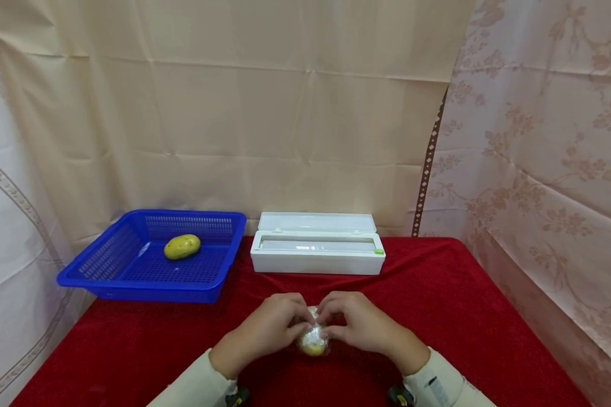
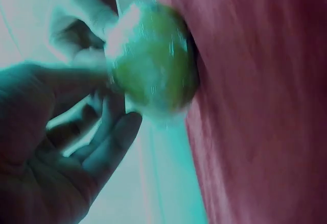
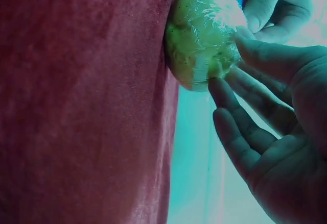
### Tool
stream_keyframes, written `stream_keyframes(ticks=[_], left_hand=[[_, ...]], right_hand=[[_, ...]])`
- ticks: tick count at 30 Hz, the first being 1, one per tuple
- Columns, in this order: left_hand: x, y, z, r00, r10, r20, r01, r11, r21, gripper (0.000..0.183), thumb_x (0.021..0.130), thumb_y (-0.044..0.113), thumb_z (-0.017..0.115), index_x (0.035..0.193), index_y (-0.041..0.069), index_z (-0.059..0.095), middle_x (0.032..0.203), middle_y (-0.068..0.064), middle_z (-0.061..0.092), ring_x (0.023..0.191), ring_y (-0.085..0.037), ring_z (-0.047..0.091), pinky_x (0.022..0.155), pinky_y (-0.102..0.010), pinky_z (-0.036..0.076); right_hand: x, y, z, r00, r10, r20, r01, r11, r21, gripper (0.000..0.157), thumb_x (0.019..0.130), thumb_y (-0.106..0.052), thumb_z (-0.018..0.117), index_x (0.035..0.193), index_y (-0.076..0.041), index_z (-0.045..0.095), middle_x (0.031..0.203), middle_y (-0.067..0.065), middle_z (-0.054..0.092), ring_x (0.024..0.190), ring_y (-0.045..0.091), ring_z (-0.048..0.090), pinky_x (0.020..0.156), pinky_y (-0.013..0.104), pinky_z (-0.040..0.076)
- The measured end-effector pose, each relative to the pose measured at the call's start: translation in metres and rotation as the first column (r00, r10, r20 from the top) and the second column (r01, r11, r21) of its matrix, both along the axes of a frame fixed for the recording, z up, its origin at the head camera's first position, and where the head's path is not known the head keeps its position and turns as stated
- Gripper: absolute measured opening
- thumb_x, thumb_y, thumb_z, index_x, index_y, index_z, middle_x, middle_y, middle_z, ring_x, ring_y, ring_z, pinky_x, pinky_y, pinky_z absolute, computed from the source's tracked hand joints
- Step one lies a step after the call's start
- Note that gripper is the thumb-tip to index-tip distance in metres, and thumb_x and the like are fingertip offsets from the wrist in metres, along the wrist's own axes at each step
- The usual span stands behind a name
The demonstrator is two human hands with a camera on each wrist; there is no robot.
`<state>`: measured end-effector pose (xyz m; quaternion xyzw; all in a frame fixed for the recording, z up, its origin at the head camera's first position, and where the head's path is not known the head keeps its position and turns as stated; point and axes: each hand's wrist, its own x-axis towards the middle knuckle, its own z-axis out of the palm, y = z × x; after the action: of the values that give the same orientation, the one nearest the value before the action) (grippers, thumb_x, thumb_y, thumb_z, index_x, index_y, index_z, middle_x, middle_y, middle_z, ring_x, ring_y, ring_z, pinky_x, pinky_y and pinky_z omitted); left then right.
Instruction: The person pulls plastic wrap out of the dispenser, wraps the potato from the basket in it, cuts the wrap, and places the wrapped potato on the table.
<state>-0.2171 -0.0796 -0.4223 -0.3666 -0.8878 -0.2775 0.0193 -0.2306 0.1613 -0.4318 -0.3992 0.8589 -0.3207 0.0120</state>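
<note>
A yellow potato (image 1: 313, 349) covered in clear plastic wrap (image 3: 220, 10) rests on the red cloth, close in front of the person. From the left, my left hand (image 1: 277, 323) pinches the wrap at the top of the potato with thumb and fingers. My right hand (image 1: 360, 324) does likewise from the right, its fingertips near those of the left. Crinkled, shiny film shows around the potato (image 2: 156, 63) in the left wrist view. The fingers partly hide its upper side in the head view.
Behind the hands stands a white plastic-wrap dispenser (image 1: 318, 264), lid raised, with a green slider (image 1: 379, 251) at its right end. A blue basket (image 1: 158, 286) at the back left holds another potato (image 1: 182, 247). Curtains (image 1: 285, 130) hang behind the table (image 1: 468, 316).
</note>
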Motion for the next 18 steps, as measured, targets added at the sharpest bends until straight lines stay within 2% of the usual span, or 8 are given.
stream_keyframes(ticks=[4, 8, 11, 14, 18], left_hand=[[-0.0036, -0.0058, 0.0015, 0.996, -0.065, 0.060, 0.068, 0.997, -0.042, 0.020, 0.082, 0.023, 0.089, 0.100, 0.019, 0.082, 0.097, 0.014, 0.065, 0.082, 0.002, 0.059, 0.073, -0.017, 0.051], [-0.0063, -0.0080, -0.0003, 0.994, -0.083, 0.078, 0.086, 0.995, -0.042, 0.024, 0.079, 0.020, 0.091, 0.102, 0.019, 0.082, 0.098, 0.015, 0.066, 0.082, 0.003, 0.059, 0.073, -0.016, 0.052], [-0.0072, -0.0083, -0.0001, 0.995, -0.079, 0.061, 0.082, 0.996, -0.045, 0.022, 0.080, 0.019, 0.091, 0.101, 0.018, 0.083, 0.096, 0.015, 0.066, 0.082, 0.004, 0.059, 0.074, -0.016, 0.053], [-0.0067, -0.0087, 0.0008, 0.997, -0.070, 0.026, 0.071, 0.996, -0.061, 0.022, 0.080, 0.018, 0.091, 0.100, 0.017, 0.084, 0.092, 0.014, 0.064, 0.082, 0.004, 0.059, 0.074, -0.015, 0.052], [-0.0049, -0.0087, 0.0010, 0.998, -0.060, -0.003, 0.060, 0.996, -0.073, 0.023, 0.080, 0.017, 0.091, 0.102, 0.015, 0.084, 0.089, 0.012, 0.064, 0.082, 0.003, 0.060, 0.073, -0.014, 0.051]], right_hand=[[-0.0010, 0.0011, -0.0011, 1.000, 0.008, 0.014, -0.007, 1.000, -0.016, 0.015, 0.086, -0.018, 0.086, 0.097, -0.025, 0.080, 0.111, -0.010, 0.072, 0.106, 0.004, 0.066, 0.093, 0.028, 0.056], [-0.0005, 0.0043, -0.0009, 1.000, 0.013, 0.025, -0.013, 1.000, 0.025, 0.016, 0.086, -0.020, 0.085, 0.100, -0.027, 0.079, 0.116, -0.012, 0.070, 0.109, 0.004, 0.065, 0.094, 0.028, 0.056], [-0.0007, 0.0055, -0.0009, 1.000, 0.016, 0.004, -0.016, 0.999, 0.033, 0.017, 0.085, -0.021, 0.087, 0.098, -0.027, 0.079, 0.120, -0.009, 0.068, 0.111, 0.007, 0.063, 0.094, 0.029, 0.055], [-0.0013, 0.0041, -0.0028, 1.000, -0.010, -0.007, 0.010, 1.000, -0.002, 0.016, 0.083, -0.023, 0.088, 0.095, -0.027, 0.079, 0.121, -0.005, 0.068, 0.111, 0.009, 0.063, 0.093, 0.031, 0.056], [-0.0009, 0.0011, -0.0051, 0.998, -0.060, 0.023, 0.061, 0.998, -0.035, 0.015, 0.083, -0.023, 0.088, 0.095, -0.027, 0.081, 0.115, -0.006, 0.071, 0.107, 0.008, 0.065, 0.090, 0.032, 0.057]])
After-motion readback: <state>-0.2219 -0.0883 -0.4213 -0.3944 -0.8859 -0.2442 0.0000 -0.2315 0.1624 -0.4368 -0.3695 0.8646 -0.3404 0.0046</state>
